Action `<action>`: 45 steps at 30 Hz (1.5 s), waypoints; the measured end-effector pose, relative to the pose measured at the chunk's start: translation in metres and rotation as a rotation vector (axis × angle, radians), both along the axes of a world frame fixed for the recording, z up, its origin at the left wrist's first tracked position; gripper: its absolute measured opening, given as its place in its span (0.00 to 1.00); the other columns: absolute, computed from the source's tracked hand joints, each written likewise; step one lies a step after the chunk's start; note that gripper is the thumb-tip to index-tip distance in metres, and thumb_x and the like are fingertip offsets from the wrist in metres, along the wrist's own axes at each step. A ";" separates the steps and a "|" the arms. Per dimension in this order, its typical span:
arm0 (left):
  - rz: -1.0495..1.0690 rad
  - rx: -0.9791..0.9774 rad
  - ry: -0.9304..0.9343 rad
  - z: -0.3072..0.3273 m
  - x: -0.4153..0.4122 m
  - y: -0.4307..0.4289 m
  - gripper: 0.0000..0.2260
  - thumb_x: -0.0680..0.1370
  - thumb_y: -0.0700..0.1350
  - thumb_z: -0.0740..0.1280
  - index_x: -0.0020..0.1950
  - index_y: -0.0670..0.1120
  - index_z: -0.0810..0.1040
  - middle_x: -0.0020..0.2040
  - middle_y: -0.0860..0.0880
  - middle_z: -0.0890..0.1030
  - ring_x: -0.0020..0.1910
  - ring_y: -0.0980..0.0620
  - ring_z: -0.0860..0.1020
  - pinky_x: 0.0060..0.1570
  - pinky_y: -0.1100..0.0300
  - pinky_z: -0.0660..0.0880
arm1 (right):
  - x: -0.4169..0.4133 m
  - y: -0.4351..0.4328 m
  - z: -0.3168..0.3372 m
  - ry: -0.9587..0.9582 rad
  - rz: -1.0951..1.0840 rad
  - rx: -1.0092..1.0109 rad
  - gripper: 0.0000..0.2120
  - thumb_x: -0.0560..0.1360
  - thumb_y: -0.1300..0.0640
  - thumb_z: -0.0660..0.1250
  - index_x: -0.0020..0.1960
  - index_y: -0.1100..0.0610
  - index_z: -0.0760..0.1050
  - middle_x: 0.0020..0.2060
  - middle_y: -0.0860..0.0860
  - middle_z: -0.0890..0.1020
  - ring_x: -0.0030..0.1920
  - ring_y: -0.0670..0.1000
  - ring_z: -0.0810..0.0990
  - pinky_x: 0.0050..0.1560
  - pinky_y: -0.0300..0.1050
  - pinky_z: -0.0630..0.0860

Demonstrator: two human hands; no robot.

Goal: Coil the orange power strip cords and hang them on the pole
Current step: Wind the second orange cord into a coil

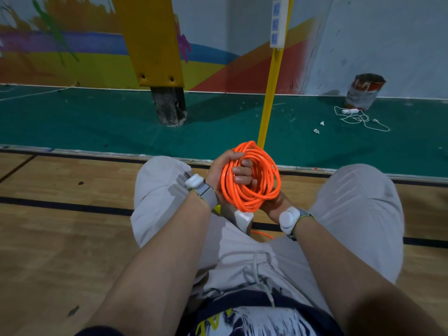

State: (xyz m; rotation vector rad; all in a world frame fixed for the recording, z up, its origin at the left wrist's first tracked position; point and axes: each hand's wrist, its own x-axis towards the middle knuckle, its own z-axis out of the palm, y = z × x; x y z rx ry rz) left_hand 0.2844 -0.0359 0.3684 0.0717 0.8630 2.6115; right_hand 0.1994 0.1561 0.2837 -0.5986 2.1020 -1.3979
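Note:
A coil of orange cord (264,180) is held upright between my knees. My left hand (225,170) grips the coil's left side, fingers curled through its middle. My right hand (274,202) holds the coil from below at its lower right; its fingers are mostly hidden behind the loops. The white power strip body (243,220) lies under the coil on my lap, with a short stretch of orange cord (261,234) trailing beside it. The yellow pole (270,93) stands straight ahead, with another white power strip (278,23) hanging on it.
I sit on a wooden floor by a green strip of floor (97,122). A padded yellow post (155,44) stands at the left. A paint bucket (363,92) and a white power strip with tangled cord (356,116) lie at the right by the painted wall.

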 end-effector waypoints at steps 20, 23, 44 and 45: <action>0.660 -0.155 -0.095 -0.003 -0.019 0.010 0.12 0.78 0.52 0.73 0.42 0.48 0.76 0.32 0.51 0.75 0.30 0.51 0.75 0.41 0.57 0.75 | 0.015 -0.014 0.008 0.050 -0.035 0.182 0.10 0.86 0.53 0.64 0.50 0.56 0.79 0.37 0.54 0.86 0.38 0.53 0.84 0.47 0.50 0.80; 0.712 -0.249 -0.117 -0.006 -0.022 0.011 0.14 0.72 0.54 0.79 0.42 0.49 0.77 0.34 0.49 0.76 0.33 0.49 0.75 0.39 0.55 0.76 | 0.016 -0.013 0.004 -0.026 -0.008 0.131 0.02 0.84 0.58 0.67 0.55 0.57 0.77 0.38 0.56 0.85 0.37 0.56 0.83 0.51 0.54 0.82; 0.963 -0.688 -0.187 -0.019 -0.023 0.006 0.50 0.60 0.77 0.80 0.69 0.44 0.80 0.56 0.40 0.87 0.52 0.35 0.87 0.38 0.40 0.84 | 0.014 -0.012 0.001 -0.018 0.017 0.346 0.11 0.81 0.50 0.69 0.54 0.59 0.79 0.40 0.55 0.87 0.37 0.55 0.83 0.34 0.42 0.74; 0.978 -0.698 -0.173 -0.018 -0.022 0.007 0.49 0.60 0.77 0.80 0.69 0.45 0.80 0.56 0.41 0.88 0.53 0.36 0.87 0.44 0.36 0.85 | 0.017 -0.012 0.001 -0.065 0.003 0.320 0.10 0.82 0.52 0.69 0.54 0.59 0.77 0.37 0.56 0.84 0.33 0.55 0.81 0.31 0.42 0.73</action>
